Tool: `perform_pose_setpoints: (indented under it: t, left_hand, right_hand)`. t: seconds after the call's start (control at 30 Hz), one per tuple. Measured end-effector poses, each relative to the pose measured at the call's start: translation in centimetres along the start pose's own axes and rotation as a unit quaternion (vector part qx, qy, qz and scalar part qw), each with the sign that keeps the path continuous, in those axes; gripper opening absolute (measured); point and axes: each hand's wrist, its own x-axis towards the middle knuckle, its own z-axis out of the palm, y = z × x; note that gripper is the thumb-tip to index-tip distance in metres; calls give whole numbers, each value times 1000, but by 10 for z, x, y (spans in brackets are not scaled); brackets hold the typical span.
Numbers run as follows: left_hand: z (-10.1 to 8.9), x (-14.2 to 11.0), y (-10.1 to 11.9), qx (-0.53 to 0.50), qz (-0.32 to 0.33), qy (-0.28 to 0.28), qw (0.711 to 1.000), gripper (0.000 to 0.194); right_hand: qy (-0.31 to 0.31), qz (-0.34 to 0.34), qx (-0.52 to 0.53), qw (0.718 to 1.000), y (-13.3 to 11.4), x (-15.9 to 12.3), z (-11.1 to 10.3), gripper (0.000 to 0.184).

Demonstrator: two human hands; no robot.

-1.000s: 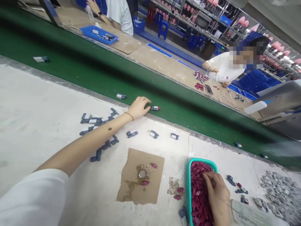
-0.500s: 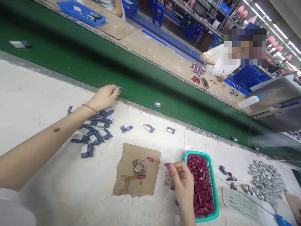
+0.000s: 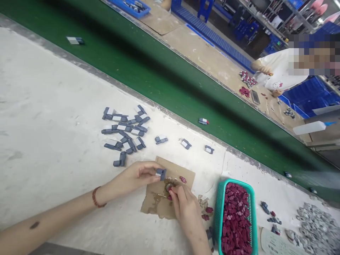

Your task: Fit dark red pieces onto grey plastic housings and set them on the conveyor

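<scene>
Between thumb and fingers, my left hand (image 3: 142, 175) holds a small grey-and-white plastic part (image 3: 160, 173) above the cardboard piece (image 3: 156, 203). My right hand (image 3: 186, 205) pinches a small dark-red piece (image 3: 170, 188) at the little round cap (image 3: 168, 185) on that cardboard, where wet-looking stains spread. Whether the piece touches the cap I cannot tell. Another dark-red piece (image 3: 183, 179) lies near the cardboard's right edge. A teal basket (image 3: 221, 198) full of dark-red pieces (image 3: 236, 216) stands right of my right hand.
Several grey-and-white parts (image 3: 124, 127) lie grouped at left. Beyond them runs a green conveyor belt (image 3: 148, 74) carrying scattered parts. A heap of pale grey pieces (image 3: 316, 223) lies at right. Across the belt, a co-worker (image 3: 281, 67) sits at a bench with a white bottle (image 3: 309, 128).
My left hand has picked a grey-and-white part off the belt and brought it over the cardboard. My right hand has carried a dark-red piece from the basket to the round cap.
</scene>
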Motion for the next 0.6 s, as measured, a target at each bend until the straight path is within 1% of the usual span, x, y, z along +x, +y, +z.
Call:
perform_pose_setpoints:
  t: [0.1,0.2,0.27,0.33,0.43,0.53,0.6]
  left_hand:
    - [6,-4,-4,-13,25,5,1000,31]
    - [7,-4,-3,-67,23,-36,997,28]
    - [6,-4,-4,-111,6,-60,992,29]
    - [6,-3,-7,-139,-9,-60,988,34]
    - [8,-4,-10,-163,-11,-67,984,40]
    - [9,-5,-10,-183,-15,-90,979,45]
    - [10,-6,-11,-192,-20,-96,976,47]
  right_hand:
    - [2,4,5,1000,0,0,-1,34]
    - [14,50,62,997,2,-4,-5,27]
    - [15,87,85,992,4,-6,-6,23]
    - [8,112,95,989,6,-7,-7,22]
    - [9,136,123,983,6,-7,-7,22]
    - [29,179,191,965,4,-8,-8,19]
    - [59,215,260,940,1,-8,-8,18]
